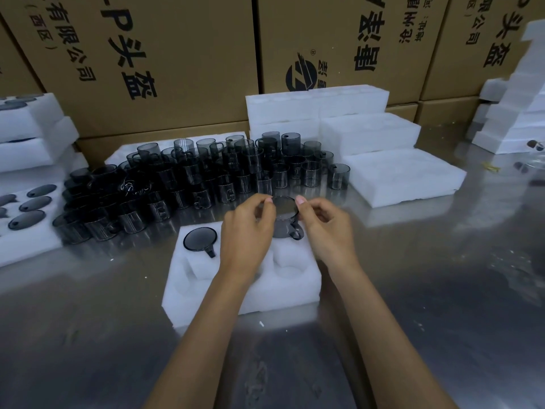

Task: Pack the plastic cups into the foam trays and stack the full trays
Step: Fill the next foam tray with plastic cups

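A white foam tray [283, 286] lies on the steel table in front of me. One dark smoky plastic cup [200, 239] sits sunk in its far-left pocket. A second cup [285, 219] stands at the tray's far-right pocket, its handle toward me. My left hand [249, 228] and my right hand [327, 225] pinch that cup's rim from either side with their fingertips. The near pockets hold nothing. Behind the tray stands a crowd of several loose cups [206, 178].
Empty foam trays [404, 178] are stacked at the back right, with more foam [519, 113] at the far right. Filled trays [26, 214] lie stacked at the left. Cardboard boxes [182, 54] wall off the back. Bare steel table [442, 305] surrounds the tray.
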A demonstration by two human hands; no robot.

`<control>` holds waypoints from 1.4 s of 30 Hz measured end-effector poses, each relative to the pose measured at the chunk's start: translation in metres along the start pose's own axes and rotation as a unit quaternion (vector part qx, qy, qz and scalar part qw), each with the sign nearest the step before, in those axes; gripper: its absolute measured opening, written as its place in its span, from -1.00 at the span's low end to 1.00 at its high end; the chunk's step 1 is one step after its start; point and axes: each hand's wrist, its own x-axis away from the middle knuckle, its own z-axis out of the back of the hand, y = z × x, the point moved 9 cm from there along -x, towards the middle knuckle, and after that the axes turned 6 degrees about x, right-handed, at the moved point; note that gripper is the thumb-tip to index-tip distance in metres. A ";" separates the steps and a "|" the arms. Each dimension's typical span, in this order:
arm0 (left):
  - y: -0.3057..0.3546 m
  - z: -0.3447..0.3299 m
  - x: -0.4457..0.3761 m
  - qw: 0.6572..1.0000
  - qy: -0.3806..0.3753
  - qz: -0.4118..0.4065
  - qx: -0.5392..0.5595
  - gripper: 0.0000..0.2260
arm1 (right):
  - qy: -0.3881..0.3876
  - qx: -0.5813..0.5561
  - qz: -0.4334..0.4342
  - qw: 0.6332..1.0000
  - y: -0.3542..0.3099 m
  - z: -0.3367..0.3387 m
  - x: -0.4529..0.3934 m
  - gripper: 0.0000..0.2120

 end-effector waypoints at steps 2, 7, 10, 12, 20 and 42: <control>0.000 0.000 0.001 1.000 0.000 0.007 0.000 -0.82 | 0.005 -0.007 -0.005 1.000 0.001 0.001 -0.001 -0.75; -0.002 -0.002 0.001 0.999 -0.006 0.019 -0.026 -0.87 | -0.005 -0.001 -0.036 0.999 0.011 0.000 -0.003 -0.75; -0.007 -0.002 0.000 0.999 -0.010 0.030 -0.037 -0.86 | -0.005 0.008 -0.044 0.999 0.015 0.000 -0.004 -0.71; -0.008 -0.001 0.000 0.998 -0.013 0.039 -0.042 -0.85 | -0.008 0.015 -0.050 0.999 0.018 0.000 -0.005 -0.71; -0.015 -0.005 0.000 0.983 -0.048 0.069 -0.163 -0.73 | -0.024 0.006 -0.084 0.996 0.026 -0.002 -0.003 -0.86; -0.031 -0.030 -0.004 0.908 -0.207 0.065 -0.360 -0.60 | -0.048 0.058 -0.088 0.993 0.032 -0.006 -0.002 -0.89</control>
